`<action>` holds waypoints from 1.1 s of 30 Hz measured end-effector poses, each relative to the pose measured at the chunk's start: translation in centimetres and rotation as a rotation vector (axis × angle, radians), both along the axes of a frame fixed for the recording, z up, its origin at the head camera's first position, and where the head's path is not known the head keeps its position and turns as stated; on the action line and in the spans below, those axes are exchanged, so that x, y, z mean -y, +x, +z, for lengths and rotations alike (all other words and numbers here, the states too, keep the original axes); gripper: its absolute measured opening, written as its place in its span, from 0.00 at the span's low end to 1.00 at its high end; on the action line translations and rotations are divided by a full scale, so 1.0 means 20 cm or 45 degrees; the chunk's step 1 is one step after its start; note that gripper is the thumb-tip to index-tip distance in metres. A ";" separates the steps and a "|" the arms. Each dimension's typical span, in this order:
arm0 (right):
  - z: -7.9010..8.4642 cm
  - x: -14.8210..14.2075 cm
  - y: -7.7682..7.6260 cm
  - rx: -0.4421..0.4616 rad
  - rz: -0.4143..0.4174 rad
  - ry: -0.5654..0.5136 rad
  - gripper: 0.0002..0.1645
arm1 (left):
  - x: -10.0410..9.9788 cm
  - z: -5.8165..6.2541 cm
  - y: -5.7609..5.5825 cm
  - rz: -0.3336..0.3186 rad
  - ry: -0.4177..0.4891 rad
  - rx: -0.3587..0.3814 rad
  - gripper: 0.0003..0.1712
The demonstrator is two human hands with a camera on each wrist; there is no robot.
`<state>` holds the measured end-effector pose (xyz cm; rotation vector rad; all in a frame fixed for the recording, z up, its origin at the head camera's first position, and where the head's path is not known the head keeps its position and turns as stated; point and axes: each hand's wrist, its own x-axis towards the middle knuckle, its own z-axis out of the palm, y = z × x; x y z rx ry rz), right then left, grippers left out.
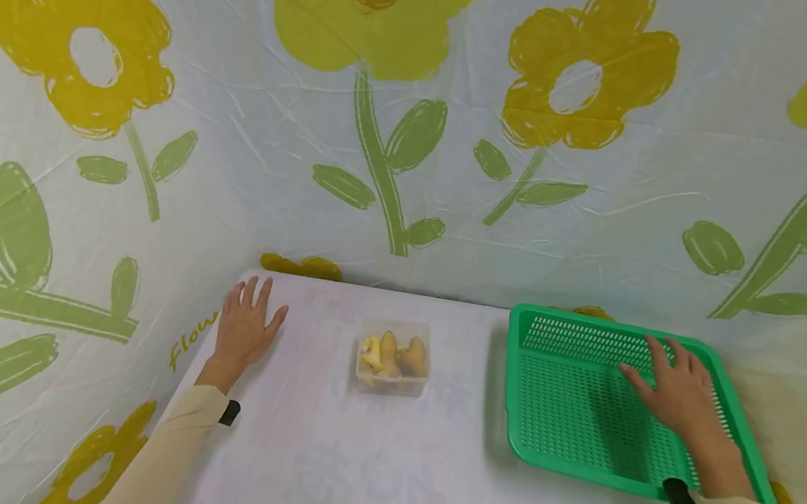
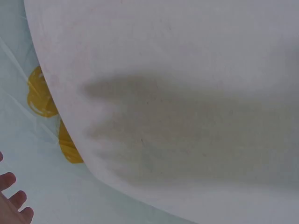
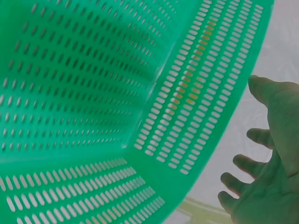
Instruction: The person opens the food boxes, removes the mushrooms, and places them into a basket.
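A small clear plastic box (image 1: 390, 386) stands near the middle of the table, with several knobbly yellow-brown pieces (image 1: 388, 354) inside that look like ginger. To its right lies a green perforated plastic basket (image 1: 562, 466), with nothing seen inside it. My right hand (image 1: 681, 395) hovers above the basket's right part, fingers spread and loosely bent, holding nothing; in the right wrist view the fingers (image 3: 252, 165) show beside the basket's rim. Over the table's far left corner is my left hand (image 1: 246, 329), its fingers spread and holding nothing; its shadow falls on the cloth below.
A white cloth with faint marks covers the table (image 1: 346, 472). Behind and to the left hangs a pale sheet (image 1: 246, 182) printed with large yellow flowers and green leaves, close to the table's far edge. Each wrist carries a black strap.
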<state>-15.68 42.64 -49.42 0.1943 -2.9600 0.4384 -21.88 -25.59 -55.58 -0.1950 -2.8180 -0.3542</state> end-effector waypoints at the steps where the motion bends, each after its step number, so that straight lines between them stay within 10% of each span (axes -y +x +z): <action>1: 0.00 0.01 0.00 -0.016 0.005 -0.004 0.41 | -0.01 0.00 0.00 -0.003 0.018 -0.013 0.38; 13: 0.04 0.14 0.01 -0.213 0.057 -0.130 0.33 | -0.14 0.04 0.04 -0.008 0.152 -0.014 0.36; 33: 0.11 0.46 0.04 -0.210 0.104 -0.404 0.31 | -0.37 0.06 0.11 -0.028 0.384 -0.066 0.32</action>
